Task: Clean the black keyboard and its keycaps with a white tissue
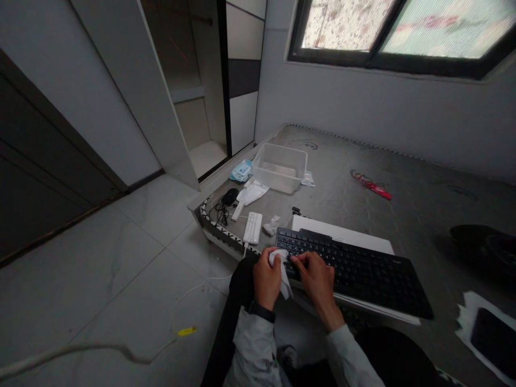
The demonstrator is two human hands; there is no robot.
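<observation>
A white tissue point(284, 282) is bunched in my left hand point(266, 279), its loose end hanging over the near edge of the keyboard. My right hand point(317, 277) is closed in a pinch over the left end of the black keyboard point(374, 274). Whatever its fingertips hold, if anything, is too small to make out. The keyboard lies at a slant on a white flat sheet or box point(350, 235). Beyond its left end is a crumpled tissue point(271, 225), with a white power bank point(252, 228) beside it, a cable plugged in.
A clear plastic bin point(282, 185) stands farther back, beside a blue wipes pack point(241, 171). A black mouse point(230, 196) with its cord lies at the left edge. A red object point(371, 185) lies beyond the keyboard; a dark phone-like slab point(495, 338) is at right.
</observation>
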